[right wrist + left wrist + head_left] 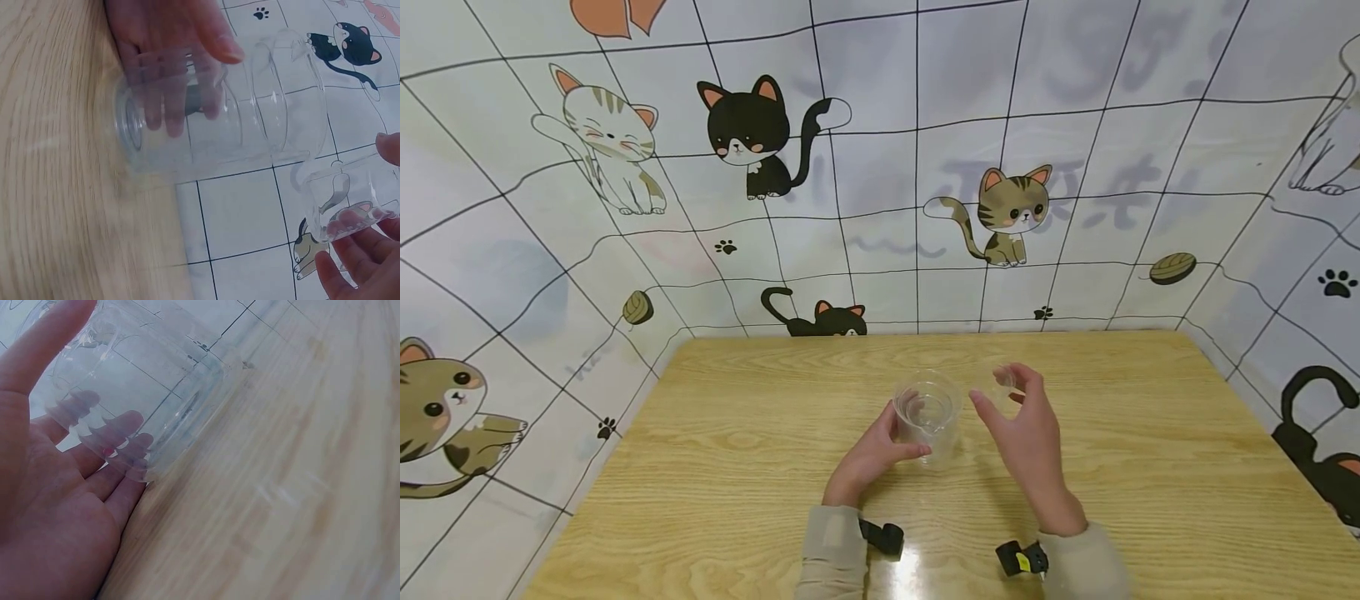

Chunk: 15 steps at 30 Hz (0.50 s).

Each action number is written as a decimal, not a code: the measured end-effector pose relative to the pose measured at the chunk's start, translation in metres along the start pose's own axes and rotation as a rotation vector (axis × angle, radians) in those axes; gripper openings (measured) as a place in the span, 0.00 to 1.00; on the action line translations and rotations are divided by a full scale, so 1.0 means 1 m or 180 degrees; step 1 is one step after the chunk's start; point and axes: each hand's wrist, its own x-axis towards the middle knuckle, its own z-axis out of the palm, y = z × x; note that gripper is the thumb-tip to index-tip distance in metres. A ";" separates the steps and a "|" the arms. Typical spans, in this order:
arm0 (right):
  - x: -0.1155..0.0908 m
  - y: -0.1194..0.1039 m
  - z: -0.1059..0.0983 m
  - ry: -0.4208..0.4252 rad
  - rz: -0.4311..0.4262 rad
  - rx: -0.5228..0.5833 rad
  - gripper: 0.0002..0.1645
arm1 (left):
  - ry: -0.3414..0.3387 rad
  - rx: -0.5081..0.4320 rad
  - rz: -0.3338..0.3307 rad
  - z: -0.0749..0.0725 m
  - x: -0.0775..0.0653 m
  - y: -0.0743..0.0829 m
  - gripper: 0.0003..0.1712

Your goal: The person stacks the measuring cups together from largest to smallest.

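Note:
A large clear cup (942, 414) stands upright on the table, right of the middle. My left hand (874, 457) holds it from the left, thumb at the front and fingers round the far side; they show through the clear wall in the left wrist view. Curved rims appear inside the large cup (250, 128); whether another cup is nested there I cannot tell. Just to its right, my right hand (1028, 429) grips a small clear cup (344, 197) between thumb and fingers. That small cup is raised off the table, close to the large cup's rim, and hard to make out from above.
The pale wooden table (737, 425) reaches back to a wall cloth (880, 192) printed with cats and grid lines. Similar cloth rises along the left and right sides. Black wrist cameras sit on both wrists.

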 end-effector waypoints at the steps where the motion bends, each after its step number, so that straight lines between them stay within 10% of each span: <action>1: 0.000 -0.002 0.001 0.0005 -0.0022 0.0007 0.39 | 0.0011 0.0008 -0.0007 0.000 0.001 -0.003 0.48; 15: -0.001 -0.017 0.010 0.0124 -0.0176 0.0134 0.37 | 0.0120 0.0179 -0.0118 0.000 0.003 -0.012 0.49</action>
